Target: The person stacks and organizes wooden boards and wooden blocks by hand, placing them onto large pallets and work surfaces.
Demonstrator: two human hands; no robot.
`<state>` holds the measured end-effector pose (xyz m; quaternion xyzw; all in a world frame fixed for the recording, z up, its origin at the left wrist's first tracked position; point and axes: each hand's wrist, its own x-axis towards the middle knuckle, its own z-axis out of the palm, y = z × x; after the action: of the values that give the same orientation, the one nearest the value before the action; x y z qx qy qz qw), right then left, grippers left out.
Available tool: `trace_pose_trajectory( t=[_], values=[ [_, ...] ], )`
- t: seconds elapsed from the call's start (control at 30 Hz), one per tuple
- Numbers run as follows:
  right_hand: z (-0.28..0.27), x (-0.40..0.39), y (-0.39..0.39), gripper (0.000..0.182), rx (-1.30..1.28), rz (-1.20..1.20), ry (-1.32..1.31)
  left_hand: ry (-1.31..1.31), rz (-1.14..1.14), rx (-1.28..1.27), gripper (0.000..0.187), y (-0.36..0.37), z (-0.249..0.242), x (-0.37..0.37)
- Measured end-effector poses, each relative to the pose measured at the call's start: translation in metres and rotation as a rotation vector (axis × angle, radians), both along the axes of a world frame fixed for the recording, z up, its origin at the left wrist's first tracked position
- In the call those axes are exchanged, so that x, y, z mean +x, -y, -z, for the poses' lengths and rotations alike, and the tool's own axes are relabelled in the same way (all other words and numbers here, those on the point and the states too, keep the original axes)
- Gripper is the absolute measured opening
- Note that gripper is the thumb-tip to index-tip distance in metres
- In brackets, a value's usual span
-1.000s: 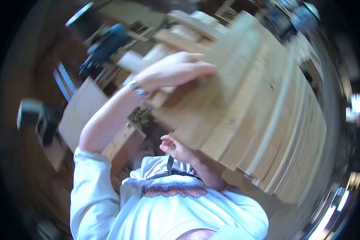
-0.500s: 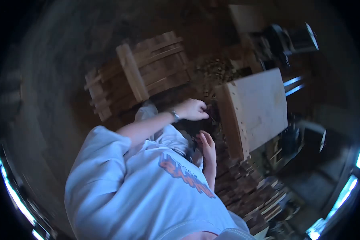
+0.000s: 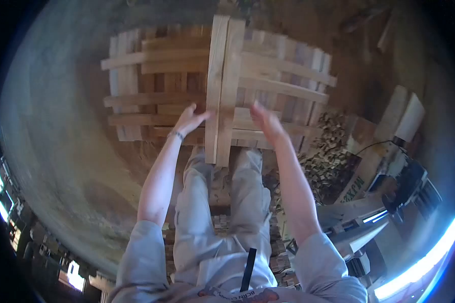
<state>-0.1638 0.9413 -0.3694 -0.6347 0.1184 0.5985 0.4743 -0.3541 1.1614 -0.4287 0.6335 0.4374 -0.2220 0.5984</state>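
Two long planks lie side by side, the left plank (image 3: 216,60) and the right plank (image 3: 232,81), pointing away from me across a stack of wooden slats (image 3: 174,83). Just left of their near half is my left hand (image 3: 191,121), its thumb and fingers apart and aimed toward the left plank. My right hand (image 3: 268,123) is on the other side, a short way from the right plank, with fingers stretched forward over the stack and slightly blurred. Nothing shows in either hand. The planks' near ends reach over between my knees.
A heap of small wood offcuts (image 3: 326,151) lies to the right of the stack. Beyond it stands a machine (image 3: 404,187) with a dark motor and a lettered panel (image 3: 352,189). More short wood pieces lie below my legs. Bare floor (image 3: 81,101) stretches out at the left.
My view has swung round to face the slat stack and planks straight on. Both hands have moved from near the pale wooden block to either side of the planks, with arms extended.
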Motion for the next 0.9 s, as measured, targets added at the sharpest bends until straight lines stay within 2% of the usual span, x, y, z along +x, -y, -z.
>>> trace_pose_trajectory(
  t=[0.03, 0.07, 0.1, 0.13, 0.17, 0.23, 0.3, 0.37, 0.4, 0.43, 0.5, 0.53, 0.57, 0.6, 0.67, 0.7, 0.73, 0.83, 0.9],
  values=[
    [0.034, 0.005, -0.025, 0.081, 0.062, 0.019, 0.031, 0.062, -0.099, -0.062, 0.100, 0.005, 0.024, 0.002],
    [0.053, 0.009, -0.048, 0.082, 0.125, 0.035, 0.053, 0.166, -0.200, -0.149, 0.102, 0.015, 0.009, 0.018],
    [0.070, 0.008, -0.056, 0.088, 0.158, 0.056, -0.035, 0.269, -0.299, -0.228, 0.103, 0.015, -0.009, 0.036],
    [0.083, 0.006, -0.059, 0.095, 0.200, 0.084, -0.115, 0.228, -0.300, -0.237, 0.103, 0.011, 0.001, 0.034],
    [0.090, -0.001, -0.056, 0.095, 0.188, 0.093, -0.143, 0.344, -0.198, 0.018, 0.097, 0.010, 0.011, 0.034],
    [0.090, -0.017, -0.038, 0.106, 0.317, 0.064, 0.088, 0.451, -0.083, 0.245, 0.092, 0.009, 0.014, 0.044],
    [0.107, -0.030, -0.041, 0.109, 0.271, 0.069, 0.058, 0.387, -0.375, -0.368, 0.090, -0.002, 0.014, 0.066],
    [0.098, -0.039, -0.060, 0.102, 0.277, 0.220, -0.001, 0.344, -0.392, -0.390, 0.091, 0.007, 0.025, 0.056],
    [0.092, -0.045, -0.060, 0.095, 0.358, 0.336, -0.090, 0.356, -0.458, -0.380, 0.090, 0.012, 0.018, 0.052],
    [0.080, -0.044, -0.066, 0.095, 0.400, 0.346, -0.069, 0.383, -0.469, -0.359, 0.088, 0.011, 0.007, 0.052],
    [0.039, -0.057, -0.053, 0.091, 0.477, 0.466, -0.172, 0.421, -0.446, -0.328, 0.084, 0.015, -0.026, 0.044],
    [0.005, -0.067, -0.035, 0.091, 0.468, 0.490, -0.172, 0.364, -0.483, -0.498, 0.090, 0.017, -0.062, 0.039],
    [-0.033, -0.072, -0.021, 0.094, 0.359, 0.481, -0.230, 0.362, -0.458, -0.505, 0.090, 0.027, -0.109, 0.038],
    [-0.076, -0.069, -0.014, 0.099, 0.375, 0.465, -0.174, 0.220, -0.458, -0.532, 0.094, 0.035, -0.157, 0.044],
    [-0.162, -0.061, 0.001, 0.111, 0.402, 0.436, -0.062, 0.221, -0.328, -0.469, 0.102, 0.048, -0.227, 0.057],
    [-0.204, -0.061, 0.015, 0.114, 0.418, 0.409, 0.034, 0.309, -0.244, -0.468, 0.103, 0.059, -0.259, 0.063],
    [-0.246, -0.059, 0.030, 0.114, 0.372, 0.388, 0.071, 0.400, -0.166, -0.465, 0.105, 0.070, -0.291, 0.069],
    [-0.355, -0.065, 0.081, 0.111, 0.467, 0.570, 0.157, 0.546, 0.004, -0.633, 0.098, 0.101, -0.381, 0.081],
    [-0.435, -0.065, 0.130, 0.105, 0.308, 0.636, 0.284, 0.571, 0.093, -0.663, 0.097, 0.132, -0.428, 0.082]
  ],
)
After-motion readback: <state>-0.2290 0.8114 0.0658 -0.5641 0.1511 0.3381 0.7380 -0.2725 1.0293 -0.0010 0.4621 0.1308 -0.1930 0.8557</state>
